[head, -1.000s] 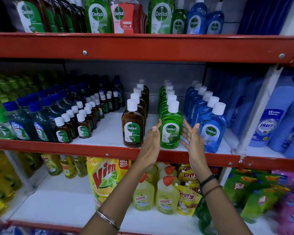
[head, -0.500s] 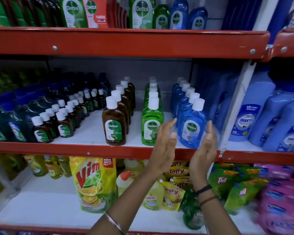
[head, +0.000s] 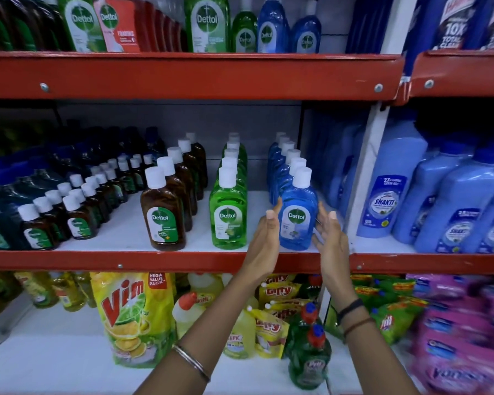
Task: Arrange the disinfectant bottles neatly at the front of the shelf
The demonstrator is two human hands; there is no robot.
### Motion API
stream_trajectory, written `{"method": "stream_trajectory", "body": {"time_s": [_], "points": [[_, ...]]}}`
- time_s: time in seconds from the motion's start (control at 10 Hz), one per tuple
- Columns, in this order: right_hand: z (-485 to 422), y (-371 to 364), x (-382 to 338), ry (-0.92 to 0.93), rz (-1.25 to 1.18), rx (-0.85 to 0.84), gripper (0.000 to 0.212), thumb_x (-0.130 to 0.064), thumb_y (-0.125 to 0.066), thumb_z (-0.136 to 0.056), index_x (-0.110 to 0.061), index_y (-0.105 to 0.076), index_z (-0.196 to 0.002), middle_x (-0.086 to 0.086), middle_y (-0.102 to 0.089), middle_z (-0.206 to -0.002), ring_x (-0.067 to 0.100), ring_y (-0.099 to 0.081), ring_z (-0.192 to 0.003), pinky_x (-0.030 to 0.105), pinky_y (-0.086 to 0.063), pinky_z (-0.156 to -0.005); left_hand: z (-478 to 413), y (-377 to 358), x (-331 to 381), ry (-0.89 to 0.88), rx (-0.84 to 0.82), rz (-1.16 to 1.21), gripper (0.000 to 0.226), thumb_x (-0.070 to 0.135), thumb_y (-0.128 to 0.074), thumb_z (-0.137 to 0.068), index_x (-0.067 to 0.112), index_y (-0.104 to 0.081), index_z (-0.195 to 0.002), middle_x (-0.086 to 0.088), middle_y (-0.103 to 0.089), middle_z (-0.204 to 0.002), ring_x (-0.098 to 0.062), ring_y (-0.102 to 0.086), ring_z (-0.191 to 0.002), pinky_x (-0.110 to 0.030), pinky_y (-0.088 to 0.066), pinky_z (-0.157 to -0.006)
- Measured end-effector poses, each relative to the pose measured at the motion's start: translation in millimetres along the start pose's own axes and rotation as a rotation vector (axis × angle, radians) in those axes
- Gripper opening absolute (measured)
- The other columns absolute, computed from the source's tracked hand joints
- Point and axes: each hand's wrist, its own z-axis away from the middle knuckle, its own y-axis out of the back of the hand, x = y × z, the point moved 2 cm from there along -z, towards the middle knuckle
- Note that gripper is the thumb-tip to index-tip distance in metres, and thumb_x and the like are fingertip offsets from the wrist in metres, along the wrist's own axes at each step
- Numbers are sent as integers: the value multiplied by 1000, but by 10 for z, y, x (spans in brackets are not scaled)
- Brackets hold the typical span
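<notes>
On the middle shelf (head: pixel 154 259) three rows of Dettol bottles run front to back: a brown row (head: pixel 163 212), a green row (head: pixel 228 215) and a blue row (head: pixel 297 215). Each row's front bottle stands upright near the red front lip. My left hand (head: pixel 264 240) is flat against the left side of the front blue bottle. My right hand (head: pixel 328 235) is beside its right side, fingers spread. Both palms face the bottle; whether they press it I cannot tell.
Small brown Dettol bottles (head: pixel 77 206) and dark blue-green bottles (head: pixel 0 201) fill the shelf's left. Big blue Shakti bottles (head: pixel 388 195) stand right of a white upright (head: pixel 362 172). Below are a Vim pouch (head: pixel 131 317), Harpic bottles and Giffy pouches.
Both hands shifted right, from flanking the green front bottle to flanking the blue front bottle. The view also turned right.
</notes>
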Motion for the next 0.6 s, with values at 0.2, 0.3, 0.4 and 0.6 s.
{"method": "stream_trajectory", "body": {"time_s": [0.2, 0.3, 0.4, 0.6], "points": [[-157, 63, -21, -81, -16, -18, 46, -44, -24, -99, -25, -47, -135, -10, -57, -122, -4, -54, -106, 16, -45, -87, 82, 7, 12, 13, 1, -53, 68, 102, -2, -58, 83, -23, -119, 7, -29, -158, -18, -31, -144, -52, -24, -118], [-170, 70, 1, -80, -15, -6, 47, -44, -25, -99, -24, -47, -136, -10, -57, -120, -3, -54, -105, 14, -46, -82, 115, -1, 35, 10, -7, -72, 69, 101, 0, -59, 81, -21, -122, 7, -29, -158, -18, -32, -143, -52, -26, -118], [-128, 50, -20, -51, 27, -1, 46, -46, -25, -98, -28, -47, -134, -14, -57, -119, -3, -54, -106, 11, -48, -80, 141, -8, 63, 8, -14, -95, 72, 101, 0, -60, 78, -20, -125, 7, -29, -158, -17, -33, -142, -51, -27, -118], [90, 128, -12, 66, 98, 124, 54, -56, -31, -93, -26, -46, -136, 3, -53, -139, 11, -51, -126, 22, -43, -98, 242, 115, 189, -117, 39, -106, 86, 96, -6, -69, 54, -27, -141, 24, -29, -148, 7, -29, -136, -24, -24, -113]]}}
